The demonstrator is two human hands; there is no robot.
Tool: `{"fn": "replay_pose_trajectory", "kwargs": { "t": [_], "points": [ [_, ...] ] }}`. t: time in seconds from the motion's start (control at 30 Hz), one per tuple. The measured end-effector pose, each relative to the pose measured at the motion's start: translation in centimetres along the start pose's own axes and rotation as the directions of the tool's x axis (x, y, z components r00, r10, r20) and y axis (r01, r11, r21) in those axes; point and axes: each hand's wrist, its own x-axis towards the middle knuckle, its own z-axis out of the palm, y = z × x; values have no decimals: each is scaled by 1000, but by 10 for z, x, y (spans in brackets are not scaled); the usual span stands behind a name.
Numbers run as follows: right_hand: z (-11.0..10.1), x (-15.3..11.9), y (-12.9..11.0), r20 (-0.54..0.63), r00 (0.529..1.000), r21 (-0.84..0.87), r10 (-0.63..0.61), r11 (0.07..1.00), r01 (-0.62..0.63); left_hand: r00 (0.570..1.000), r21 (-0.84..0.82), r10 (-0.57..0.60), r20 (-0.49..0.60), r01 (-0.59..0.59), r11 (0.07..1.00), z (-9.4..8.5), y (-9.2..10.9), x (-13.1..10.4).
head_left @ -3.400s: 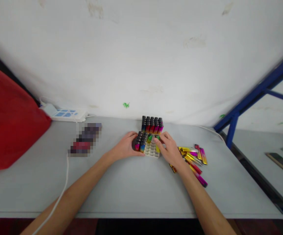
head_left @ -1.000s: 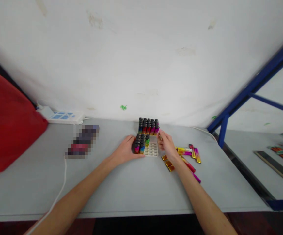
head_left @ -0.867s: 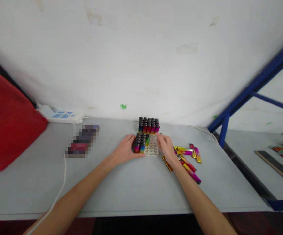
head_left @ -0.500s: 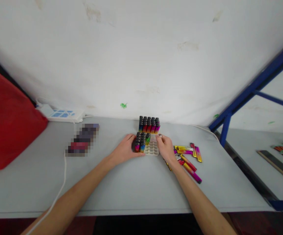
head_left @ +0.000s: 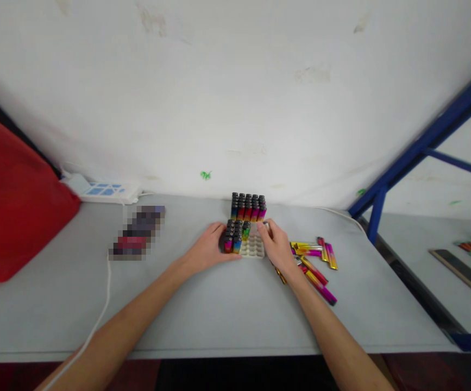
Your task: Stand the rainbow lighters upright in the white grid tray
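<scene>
A pale tray with round hollows (head_left: 253, 248) lies on the grey table, its left part filled with upright black-topped lighters (head_left: 233, 239). My left hand (head_left: 208, 250) wraps round the left side of these lighters and the tray's front edge. At the tray's right side, my right hand (head_left: 275, 244) is closed, with a small dark and shiny end showing by its fingertips; the rest is hidden. A green lighter (head_left: 246, 231) stands in the third column. Behind the tray stands a full block of lighters (head_left: 249, 208). Loose coloured lighters (head_left: 316, 274) lie right of my right hand.
A red bag (head_left: 15, 206) is at the far left, beside a white power strip (head_left: 111, 192). A blurred-out object (head_left: 139, 231) and a white cable (head_left: 107, 296) lie on the left. A blue metal frame (head_left: 376, 214) rises at the right, with another table beyond it.
My right hand has shifted very slightly up and left at the tray's back right corner. My left hand has stayed put. The hand blurred at the far right edge is gone.
</scene>
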Motion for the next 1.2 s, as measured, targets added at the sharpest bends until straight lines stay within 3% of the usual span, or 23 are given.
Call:
{"fn": "replay_pose_trajectory", "kwargs": {
  "t": [0.13,0.23,0.33,0.5,0.6,0.7,0.8,0.9,1.03,1.2],
  "points": [
    [-6,-2,1,82,988,-37,-130,990,134,1000,-2,-11,-4,11,1000,0,1,0],
    [-8,-3,4,99,968,-158,-230,957,243,1000,2,-7,-3,7,1000,-1,2,0],
    [-10,-2,8,143,968,-240,-206,942,236,1000,9,-22,8,22,1000,-2,3,1],
    [-7,1,15,196,961,-151,-196,962,227,999,13,-40,8,40,999,-1,4,1],
    [-3,3,15,293,937,-213,-188,943,255,999,13,-38,10,38,999,-1,4,1],
    [0,3,8,367,914,-389,-175,864,321,1000,10,-18,5,18,1000,0,2,1],
    [3,-1,-2,368,915,-572,-165,735,363,1000,-3,14,-7,-14,1000,0,-1,1],
    [0,-3,-7,400,906,-595,-136,713,370,1000,1,24,-7,-24,1000,1,-3,1],
    [-31,-2,5,402,902,-474,-158,807,352,1000,12,17,-9,-17,1000,2,-5,2],
    [-112,-9,41,274,950,-488,-151,829,272,1000,8,3,-3,-3,1000,1,-4,2]
  ]
}}
